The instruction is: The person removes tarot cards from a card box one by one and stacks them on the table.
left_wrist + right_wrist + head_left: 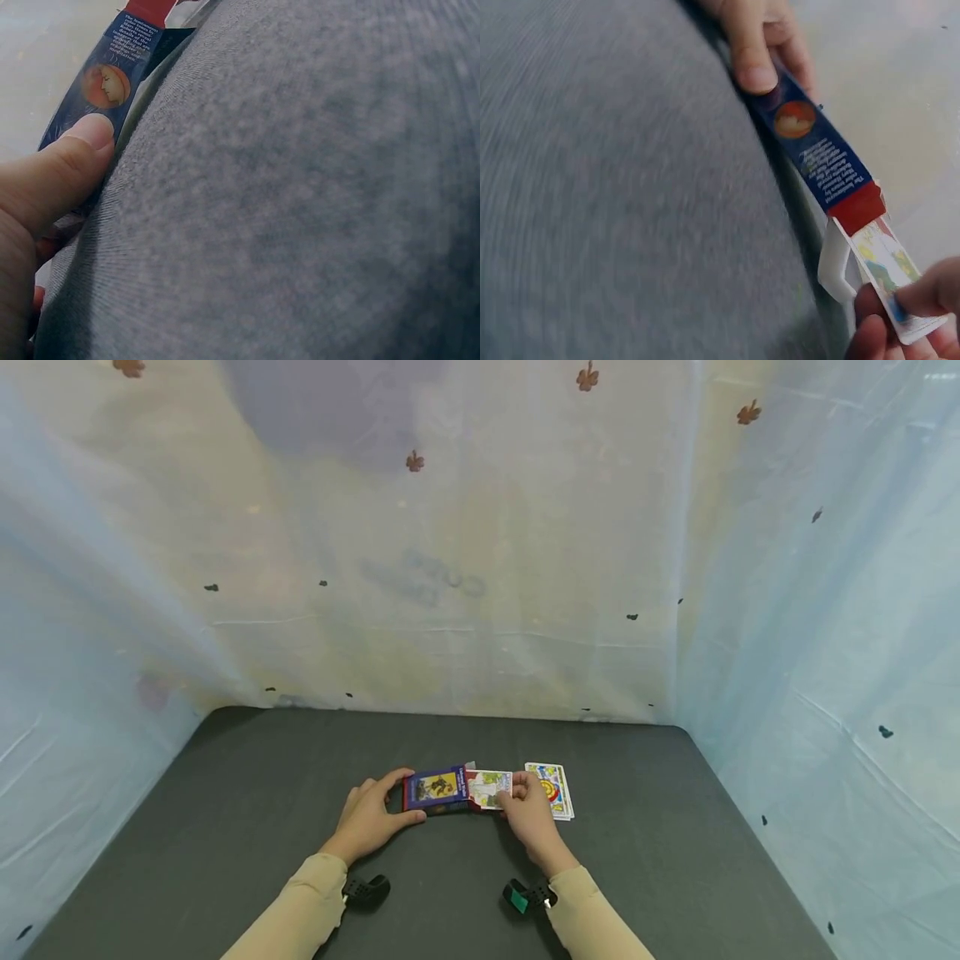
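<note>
A dark blue card box with a yellow picture on its face lies on its back on the dark table. My left hand grips its left end, thumb along the near side and fingers at the far side. In the left wrist view the thumb presses the box's narrow side below a round face picture. At the right end, red flaps stand open. A colourful illustrated card sticks out of that opening, its outer end pinched between thumb and fingers of my right hand.
A small pile of white-edged cards lies just right of the right hand, partly covered by it. The dark grey table runs back to a translucent patterned curtain that hangs around it. Black wrist straps sit at both cuffs.
</note>
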A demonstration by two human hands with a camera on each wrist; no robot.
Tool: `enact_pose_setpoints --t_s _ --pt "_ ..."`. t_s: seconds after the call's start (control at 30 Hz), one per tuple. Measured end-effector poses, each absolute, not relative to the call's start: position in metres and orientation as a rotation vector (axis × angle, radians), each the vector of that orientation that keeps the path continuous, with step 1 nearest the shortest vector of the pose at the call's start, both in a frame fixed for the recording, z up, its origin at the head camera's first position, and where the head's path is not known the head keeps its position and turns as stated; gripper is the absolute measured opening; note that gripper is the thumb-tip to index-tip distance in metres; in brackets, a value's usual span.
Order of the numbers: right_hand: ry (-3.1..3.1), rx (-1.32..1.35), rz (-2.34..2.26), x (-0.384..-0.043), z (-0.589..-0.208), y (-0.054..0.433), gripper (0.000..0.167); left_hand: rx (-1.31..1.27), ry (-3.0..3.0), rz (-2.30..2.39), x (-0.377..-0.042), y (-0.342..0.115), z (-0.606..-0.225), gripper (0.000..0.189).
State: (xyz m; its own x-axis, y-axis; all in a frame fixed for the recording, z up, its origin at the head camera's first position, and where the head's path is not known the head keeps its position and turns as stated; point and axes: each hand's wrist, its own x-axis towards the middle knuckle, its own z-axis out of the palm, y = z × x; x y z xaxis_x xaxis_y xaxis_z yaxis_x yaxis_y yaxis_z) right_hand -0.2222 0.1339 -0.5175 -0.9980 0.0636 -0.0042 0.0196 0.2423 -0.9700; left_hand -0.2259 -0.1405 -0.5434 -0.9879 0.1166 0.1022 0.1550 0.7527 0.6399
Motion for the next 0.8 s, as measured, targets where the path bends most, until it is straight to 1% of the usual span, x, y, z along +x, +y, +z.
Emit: enact_pose_setpoints --t_s 0.1,0.13,0.2,0.33,0.57,0.8 --pt "-2.567 0.051 1.761 -0.220 -0.514 0.137 0.053 -0.216 -2.894 -1.066 -0.226 -0.140 -0.544 0.081" --pt "-2.601 0.095 1.713 -0.220 -0.512 0.138 0.056 -0.214 -2.895 -1.068 -0.226 -0.140 -0.544 0.081" --pt "-2.658 0.169 1.623 -0.218 -0.508 0.140 0.059 -0.210 -2.895 -1.070 -0.226 -0.140 -0.545 0.081" --pt "-2.729 0.251 1.512 -0.216 -0.505 0.143 0.052 -0.208 -2.887 -1.076 -0.226 -0.140 -0.544 0.082" --pt "-2.747 0.236 1.474 -0.215 -0.506 0.146 0.040 -0.207 -2.885 -1.071 -0.226 -0.141 -0.545 0.080" --pt "-2.725 0.234 1.467 -0.216 -0.506 0.150 0.022 -0.207 -2.879 -1.066 -0.227 -0.141 -0.546 0.079"
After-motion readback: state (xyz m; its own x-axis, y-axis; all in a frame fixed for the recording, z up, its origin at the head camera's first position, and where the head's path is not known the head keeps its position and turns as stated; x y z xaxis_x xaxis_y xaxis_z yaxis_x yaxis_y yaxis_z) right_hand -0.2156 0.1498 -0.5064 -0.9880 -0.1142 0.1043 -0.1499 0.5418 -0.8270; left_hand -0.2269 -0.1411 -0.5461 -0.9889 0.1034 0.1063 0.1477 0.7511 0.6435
